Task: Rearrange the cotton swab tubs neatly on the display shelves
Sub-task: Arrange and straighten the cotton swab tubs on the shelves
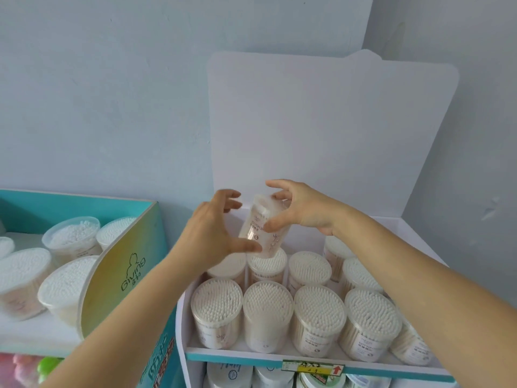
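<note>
— Whereabouts of the held tub (261, 224)?
— Up in the air, tilted, lid end higher and farther away, over the back row of the white display shelf (251, 357). Bottom end just above one back-row tub (267, 264); touching or not, impossible to tell.
— Grip of the right hand (305, 210)?
— Wrapped around the held tub: thumb on the near side, fingers at the lid end, index finger lifted clear.
— And the left hand (215, 228)?
— Loosely cupped, not clasping: thumb against the tub's lower end, fingers curved and stopping short of the lid.
— Rest of that shelf?
— Packed with upright tubs, cotton tips up. Front row (268, 306) side by side behind the teal front edge, back row right behind, leftmost one partly hidden under the left wrist.
— Below?
— A yellow price tag (313, 368) on the front edge, then lower-shelf tubs (268, 376), tops only.
— To the left?
— A teal display box (123, 273) marked "Giving", just beside the white shelf, holding blurred tubs (71, 236) set less evenly.
— Behind?
— A tall white back panel (321, 130) against a pale wall (112, 93).
</note>
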{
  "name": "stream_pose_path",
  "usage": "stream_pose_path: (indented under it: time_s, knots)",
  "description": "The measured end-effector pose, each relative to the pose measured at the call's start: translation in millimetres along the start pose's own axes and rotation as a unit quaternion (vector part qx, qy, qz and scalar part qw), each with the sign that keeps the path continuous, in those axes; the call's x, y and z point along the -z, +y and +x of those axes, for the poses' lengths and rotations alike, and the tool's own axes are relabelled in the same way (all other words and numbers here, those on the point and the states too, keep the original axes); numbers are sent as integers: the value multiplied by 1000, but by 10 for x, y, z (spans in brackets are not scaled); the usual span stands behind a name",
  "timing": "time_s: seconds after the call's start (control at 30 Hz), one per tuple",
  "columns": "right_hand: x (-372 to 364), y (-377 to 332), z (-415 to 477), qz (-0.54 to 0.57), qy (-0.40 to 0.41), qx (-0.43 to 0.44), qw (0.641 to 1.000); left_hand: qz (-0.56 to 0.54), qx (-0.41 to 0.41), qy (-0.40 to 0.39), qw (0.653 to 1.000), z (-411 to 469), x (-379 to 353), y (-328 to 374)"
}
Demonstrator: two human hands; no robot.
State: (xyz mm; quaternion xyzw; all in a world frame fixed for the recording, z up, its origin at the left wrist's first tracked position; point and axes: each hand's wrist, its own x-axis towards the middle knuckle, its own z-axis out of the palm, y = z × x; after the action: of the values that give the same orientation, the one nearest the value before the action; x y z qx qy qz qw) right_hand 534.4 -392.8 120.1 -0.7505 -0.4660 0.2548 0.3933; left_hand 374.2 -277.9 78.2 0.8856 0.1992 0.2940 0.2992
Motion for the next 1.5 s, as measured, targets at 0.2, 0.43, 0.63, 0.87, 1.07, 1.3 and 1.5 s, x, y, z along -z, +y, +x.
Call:
stream_pose_path:
  time_s: [0.2, 0.43, 0.63, 0.87, 1.07, 1.3, 1.5]
  knots:
    - [-275, -135, 107, -83, -33, 68, 994, -42, 11, 77, 996, 44, 279, -7]
    - [-408, 0, 124, -124, -93, 62, 986, 21, 26, -35, 999, -58, 156, -180]
    - [-25, 24, -36, -109, -63, 26, 992, 56, 1, -40, 998, -60, 114, -175]
    - [602, 534, -482, -226, -17, -156, 961, 23, -133, 61, 989, -38, -72, 251]
    - [373, 881, -771, -384, 4, -289, 877, 118, -194, -169, 959, -135, -669, 565]
    - [254, 957, -813, -361, 116, -295, 877, 246, -163, -247, 923, -191, -1084, 502]
    - [444, 873, -894, -144, 199, -309, 919, 235, -179, -256, 920, -124, -1139, 369]
